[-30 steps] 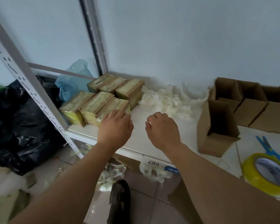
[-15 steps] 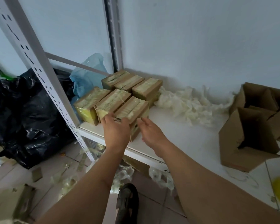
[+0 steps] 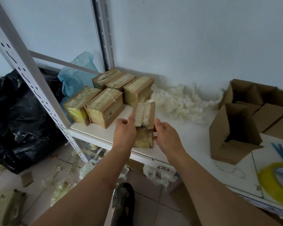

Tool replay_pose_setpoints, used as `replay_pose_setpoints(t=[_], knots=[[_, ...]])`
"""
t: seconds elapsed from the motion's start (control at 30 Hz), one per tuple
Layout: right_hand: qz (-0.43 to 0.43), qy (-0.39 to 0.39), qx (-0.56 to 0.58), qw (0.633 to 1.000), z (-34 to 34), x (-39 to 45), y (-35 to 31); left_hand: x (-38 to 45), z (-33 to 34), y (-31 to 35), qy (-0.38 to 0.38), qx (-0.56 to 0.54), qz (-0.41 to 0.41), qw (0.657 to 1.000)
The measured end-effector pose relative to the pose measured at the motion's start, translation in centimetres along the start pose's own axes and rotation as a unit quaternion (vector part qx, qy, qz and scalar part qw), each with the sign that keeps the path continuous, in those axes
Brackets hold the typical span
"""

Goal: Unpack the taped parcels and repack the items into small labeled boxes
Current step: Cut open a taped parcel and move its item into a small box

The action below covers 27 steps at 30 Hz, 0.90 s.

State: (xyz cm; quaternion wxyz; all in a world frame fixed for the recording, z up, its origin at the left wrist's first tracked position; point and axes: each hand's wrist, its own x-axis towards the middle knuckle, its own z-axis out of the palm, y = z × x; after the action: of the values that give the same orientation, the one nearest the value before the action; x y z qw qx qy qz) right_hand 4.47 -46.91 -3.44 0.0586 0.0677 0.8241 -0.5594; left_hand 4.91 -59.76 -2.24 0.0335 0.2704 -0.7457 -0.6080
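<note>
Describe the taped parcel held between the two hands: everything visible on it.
The small brown cardboard parcel wrapped in yellowish clear tape is box-shaped, its tape wrinkled and glossy. Its top face shows a lengthwise groove down the middle, and the near end looks torn or dark at the seam. It is tilted, far end raised, above the front edge of the white shelf board, apart from five similar parcels behind it. The left hand grips its left side, forefinger stretched along the top edge; the right hand holds its right side.
</note>
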Motion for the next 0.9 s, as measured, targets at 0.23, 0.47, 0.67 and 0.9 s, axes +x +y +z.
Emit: replay_pose_setpoints(t=[0.23,0.47,0.67,0.9], knots=[[0.016,0.007,-0.041,0.999,-5.6,-3.8,1.6,-2.7,2.3,-0.5,-0.12,0.14,0.043,0.982],[0.062,-0.075,-0.05,0.994,-11.2,-8.0,2.2,-5.9,4.4,0.0,-0.18,0.303,0.136,0.926],[0.057,-0.063,-0.107,0.991,-17.4,-10.5,2.9,-7.2,6.7,0.0,-0.196,0.349,0.17,0.901],[0.067,0.003,-0.123,0.99,-24.8,-12.6,5.6,-9.8,9.4,1.1,-0.092,0.468,0.252,0.842]])
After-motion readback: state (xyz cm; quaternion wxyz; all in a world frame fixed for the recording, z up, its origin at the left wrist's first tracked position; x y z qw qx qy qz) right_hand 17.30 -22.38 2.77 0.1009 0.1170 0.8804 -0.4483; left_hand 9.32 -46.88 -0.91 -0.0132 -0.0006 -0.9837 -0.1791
